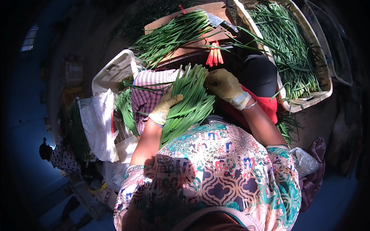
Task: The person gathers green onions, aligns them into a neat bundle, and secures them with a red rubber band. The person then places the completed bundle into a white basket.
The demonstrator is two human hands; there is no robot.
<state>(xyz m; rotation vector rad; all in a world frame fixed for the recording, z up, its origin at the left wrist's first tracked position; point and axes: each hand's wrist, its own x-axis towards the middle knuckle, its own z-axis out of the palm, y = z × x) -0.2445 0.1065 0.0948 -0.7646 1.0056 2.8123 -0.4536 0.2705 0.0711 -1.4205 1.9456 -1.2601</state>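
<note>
My left hand [166, 107], in a yellowish glove, grips a bundle of flat green leaves, apparently garlic chives [188, 101], above my lap. My right hand [224, 85], gloved too, is at the bundle's pale stem ends; its fingers are bent, and whether they pinch a stem is unclear. Beyond my hands, a second bundle of chives [176, 36] lies on a wooden board [162, 25]. A kitchen knife [216, 20] with a black handle rests beside its stem ends. Red strips [214, 55] hang at the board's near edge.
A pale plastic crate [328, 75] full of chives stands at the right. Another white crate [115, 65] at the left holds more chives, with a white sack [98, 127] over its near side. A clear plastic bag [305, 161] lies at lower right. Another person [62, 154] is at far left.
</note>
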